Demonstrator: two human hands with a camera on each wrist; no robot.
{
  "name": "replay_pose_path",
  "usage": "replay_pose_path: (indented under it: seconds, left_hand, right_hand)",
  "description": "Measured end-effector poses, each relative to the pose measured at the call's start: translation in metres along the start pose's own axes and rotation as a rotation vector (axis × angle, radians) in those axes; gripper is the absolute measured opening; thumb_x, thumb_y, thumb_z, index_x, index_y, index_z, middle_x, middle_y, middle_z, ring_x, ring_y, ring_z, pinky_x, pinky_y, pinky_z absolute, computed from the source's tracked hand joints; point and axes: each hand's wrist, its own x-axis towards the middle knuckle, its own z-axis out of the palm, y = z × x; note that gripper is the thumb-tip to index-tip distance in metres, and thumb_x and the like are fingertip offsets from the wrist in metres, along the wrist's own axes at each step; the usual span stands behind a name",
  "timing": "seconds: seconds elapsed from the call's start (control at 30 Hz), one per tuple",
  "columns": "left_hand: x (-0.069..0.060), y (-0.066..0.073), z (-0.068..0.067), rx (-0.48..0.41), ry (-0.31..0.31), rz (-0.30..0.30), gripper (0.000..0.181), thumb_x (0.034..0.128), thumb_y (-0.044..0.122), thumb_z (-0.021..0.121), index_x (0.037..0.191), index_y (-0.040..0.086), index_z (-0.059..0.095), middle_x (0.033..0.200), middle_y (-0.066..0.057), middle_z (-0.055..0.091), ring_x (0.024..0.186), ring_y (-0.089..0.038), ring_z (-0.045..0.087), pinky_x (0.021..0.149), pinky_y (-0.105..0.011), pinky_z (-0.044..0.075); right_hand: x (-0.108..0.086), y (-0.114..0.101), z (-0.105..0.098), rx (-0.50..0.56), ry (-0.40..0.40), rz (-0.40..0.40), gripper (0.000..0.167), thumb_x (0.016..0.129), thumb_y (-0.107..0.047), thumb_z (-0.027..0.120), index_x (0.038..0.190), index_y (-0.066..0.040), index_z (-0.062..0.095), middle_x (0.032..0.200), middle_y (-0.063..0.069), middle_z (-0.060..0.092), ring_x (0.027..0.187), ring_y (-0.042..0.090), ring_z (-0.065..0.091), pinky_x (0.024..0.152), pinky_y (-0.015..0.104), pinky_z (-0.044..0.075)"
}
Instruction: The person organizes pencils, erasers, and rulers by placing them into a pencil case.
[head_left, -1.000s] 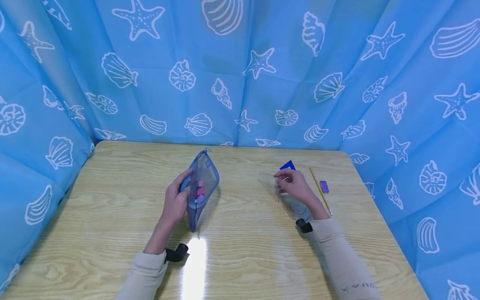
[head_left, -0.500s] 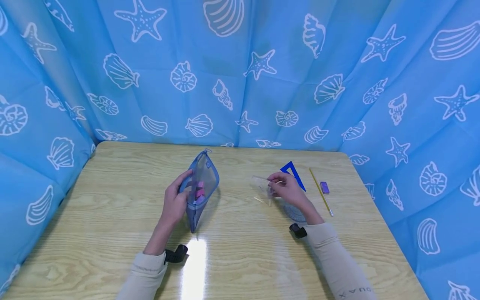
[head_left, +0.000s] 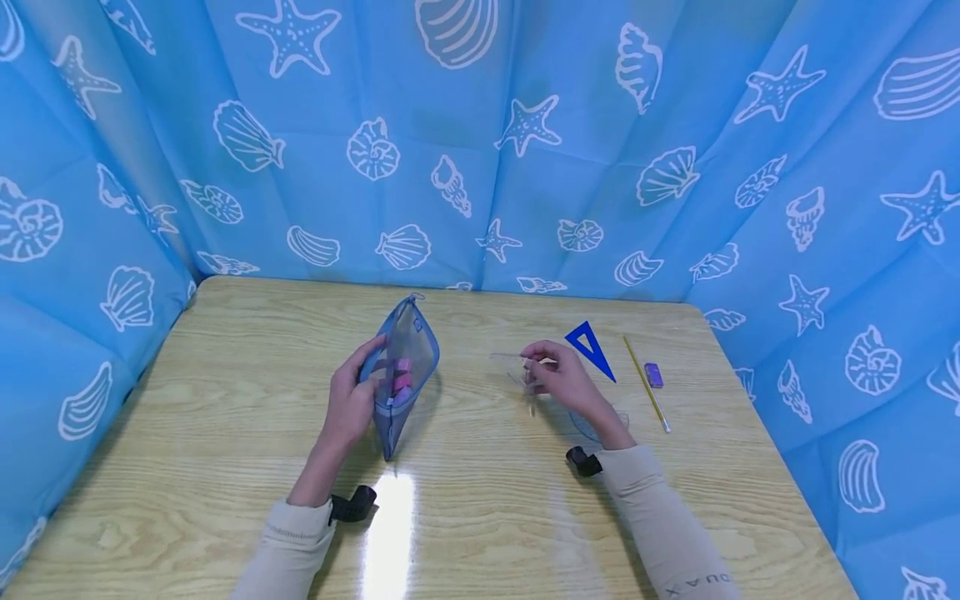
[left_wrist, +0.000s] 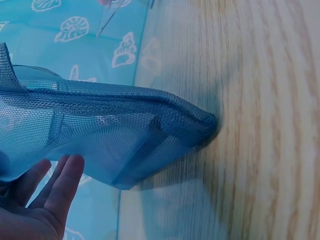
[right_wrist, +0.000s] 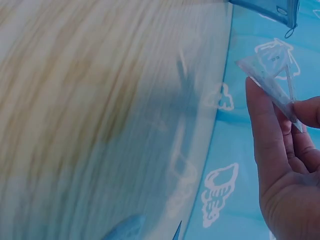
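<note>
My left hand (head_left: 349,398) grips the side of a blue mesh pencil pouch (head_left: 392,427), its zipped mouth spread apart. Pink items (head_left: 402,379) lie inside it; their kind is hard to tell. In the left wrist view, fingers show beside the mesh wall. Over the table to the right of the pouch, my right hand (head_left: 564,377) pinches a clear set square (right_wrist: 270,86) between thumb and fingers. Beneath the right wrist lies a clear protractor (head_left: 585,427), partly hidden by the arm.
To the right lie a blue set square (head_left: 602,364), a yellow pencil (head_left: 645,381) and a small purple block (head_left: 654,375), possibly an eraser. A blue shell-patterned curtain (head_left: 450,125) borders the wooden table (head_left: 225,400) at the back and sides.
My right hand has moved left with the clear set square, uncovering the blue set square. The left hand and pouch have stayed in place.
</note>
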Motion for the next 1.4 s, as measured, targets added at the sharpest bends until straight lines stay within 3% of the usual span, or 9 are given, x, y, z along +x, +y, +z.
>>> replay_pose_path:
  seconds: [0.27, 0.43, 0.6, 0.8, 0.9, 0.97, 1.23, 1.3, 1.4]
  left_hand:
    - [0.0, 0.0, 0.0, 0.015, -0.001, 0.011, 0.068, 0.0839, -0.008, 0.041, 0.15, 0.005, 0.049, 0.155, -0.018, 0.047, 0.145, -0.034, 0.04, 0.112, -0.05, 0.036]
    - [0.0, -0.001, 0.001, 0.006, 0.003, 0.016, 0.069, 0.0827, -0.008, 0.041, 0.15, 0.005, 0.049, 0.153, -0.017, 0.049, 0.142, -0.033, 0.044, 0.105, -0.048, 0.039]
    - [0.001, -0.001, 0.001, 0.013, -0.003, 0.013, 0.068, 0.0837, -0.007, 0.041, 0.15, 0.005, 0.048, 0.154, -0.017, 0.047, 0.143, -0.034, 0.042, 0.11, -0.05, 0.038]
    - [0.001, -0.001, 0.001, 0.007, -0.01, 0.002, 0.068, 0.0845, -0.007, 0.041, 0.151, 0.006, 0.048, 0.153, -0.013, 0.05, 0.136, -0.034, 0.051, 0.093, -0.038, 0.043]
    - [-0.001, 0.0, 0.001, 0.004, -0.009, 0.009, 0.068, 0.0842, -0.007, 0.041, 0.151, 0.004, 0.047, 0.153, -0.016, 0.05, 0.141, -0.034, 0.046, 0.099, -0.039, 0.04]
    - [-0.002, 0.0, 0.001, 0.009, -0.006, 0.018, 0.068, 0.0838, -0.006, 0.041, 0.15, 0.003, 0.047, 0.152, -0.018, 0.05, 0.144, -0.034, 0.042, 0.104, -0.04, 0.038]
    - [-0.001, 0.003, 0.0, 0.003, -0.024, 0.034, 0.068, 0.0852, -0.005, 0.038, 0.152, 0.001, 0.044, 0.151, -0.021, 0.05, 0.136, -0.042, 0.051, 0.103, -0.046, 0.046]
    - [-0.001, 0.003, 0.0, -0.025, -0.046, 0.02, 0.067, 0.0869, -0.007, 0.037, 0.154, 0.001, 0.041, 0.153, -0.021, 0.048, 0.136, -0.041, 0.051, 0.106, -0.05, 0.045]
    - [0.0, 0.003, -0.001, -0.029, -0.05, 0.017, 0.065, 0.0894, -0.007, 0.039, 0.154, 0.002, 0.042, 0.153, -0.019, 0.048, 0.14, -0.036, 0.047, 0.102, -0.044, 0.043]
  right_hand:
    - [0.0, -0.009, 0.009, -0.034, -0.013, -0.028, 0.026, 0.105, -0.011, 0.051, 0.125, 0.004, 0.061, 0.109, 0.024, 0.059, 0.084, 0.035, 0.068, 0.072, 0.043, 0.061]
    - [0.002, -0.013, 0.011, -0.016, -0.022, -0.056, 0.029, 0.106, -0.011, 0.05, 0.126, 0.008, 0.059, 0.111, 0.031, 0.058, 0.083, 0.039, 0.067, 0.073, 0.045, 0.061]
    - [0.004, -0.021, 0.016, -0.001, -0.021, -0.072, 0.028, 0.105, -0.01, 0.052, 0.125, 0.008, 0.058, 0.111, 0.033, 0.057, 0.081, 0.035, 0.067, 0.072, 0.044, 0.061]
    - [0.011, -0.038, 0.025, 0.004, -0.018, -0.083, 0.025, 0.105, -0.011, 0.053, 0.123, 0.003, 0.062, 0.112, 0.034, 0.057, 0.084, 0.038, 0.068, 0.07, 0.042, 0.062]
    - [0.014, -0.051, 0.031, 0.007, -0.033, -0.072, 0.024, 0.104, -0.01, 0.054, 0.123, 0.002, 0.063, 0.112, 0.034, 0.056, 0.087, 0.043, 0.067, 0.07, 0.044, 0.062]
    - [0.019, -0.059, 0.037, 0.014, -0.043, -0.063, 0.023, 0.104, -0.01, 0.054, 0.122, 0.001, 0.063, 0.111, 0.032, 0.057, 0.089, 0.047, 0.066, 0.071, 0.047, 0.062]
    - [0.041, -0.09, 0.055, -0.022, -0.034, -0.047, 0.022, 0.104, -0.011, 0.053, 0.12, -0.001, 0.065, 0.099, 0.015, 0.061, 0.092, 0.053, 0.063, 0.076, 0.059, 0.058]
    - [0.046, -0.094, 0.06, -0.041, -0.037, -0.043, 0.022, 0.104, -0.009, 0.052, 0.12, 0.0, 0.065, 0.098, 0.014, 0.062, 0.088, 0.05, 0.064, 0.074, 0.056, 0.059]
    - [0.054, -0.101, 0.068, -0.074, -0.038, -0.032, 0.022, 0.103, -0.007, 0.051, 0.118, 0.001, 0.065, 0.096, 0.015, 0.063, 0.081, 0.042, 0.067, 0.069, 0.048, 0.061]
